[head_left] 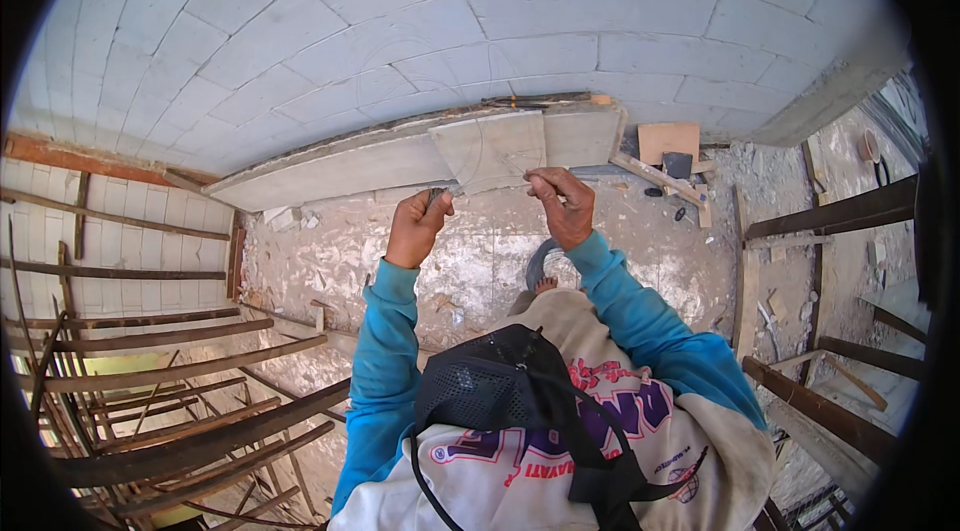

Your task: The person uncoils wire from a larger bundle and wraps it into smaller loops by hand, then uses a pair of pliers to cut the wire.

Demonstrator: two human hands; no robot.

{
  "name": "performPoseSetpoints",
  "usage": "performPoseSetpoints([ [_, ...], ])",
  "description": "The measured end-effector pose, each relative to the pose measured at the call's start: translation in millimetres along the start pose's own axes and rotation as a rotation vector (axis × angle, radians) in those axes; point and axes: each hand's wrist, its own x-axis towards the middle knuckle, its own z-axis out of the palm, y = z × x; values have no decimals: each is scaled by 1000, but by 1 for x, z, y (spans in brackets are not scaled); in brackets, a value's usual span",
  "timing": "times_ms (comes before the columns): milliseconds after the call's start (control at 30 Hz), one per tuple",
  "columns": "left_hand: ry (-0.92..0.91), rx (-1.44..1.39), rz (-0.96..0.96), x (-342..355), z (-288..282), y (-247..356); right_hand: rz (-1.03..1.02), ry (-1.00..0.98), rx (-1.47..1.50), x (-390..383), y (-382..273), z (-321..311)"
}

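Both my hands are raised in front of me over the floor, a short gap apart. My left hand (418, 228) is closed, with thumb and forefinger pinching a small dark bunch of thin wire (436, 196). My right hand (563, 207) pinches thin strands between its fingertips. Fine wire runs between the hands and loops up faintly against the pale wall; its full path is hard to follow. Behind the fingers, a flat grey board (490, 146) leans on the long concrete ledge (340, 166).
A long-handled tool with orange on it (515, 102) lies on the ledge. A grey coil (540, 263) is by my foot. Wooden boards (668, 143) and rubble lie to the right. Timber beams (190, 431) crowd the left; more beams (835, 421) stand at the right.
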Motion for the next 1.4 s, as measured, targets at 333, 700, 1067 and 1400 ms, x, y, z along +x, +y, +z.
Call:
performPoseSetpoints([
  [333,148,-412,-61,6,17,31,524,-335,209,1,-4,-11],
  [700,328,-488,104,-6,-77,46,299,-413,29,-22,16,-52],
  [1067,235,-510,105,-13,-41,64,305,-545,99,0,-5,49],
  [1400,290,-589,28,-16,-35,38,289,-515,15,7,-15,44],
])
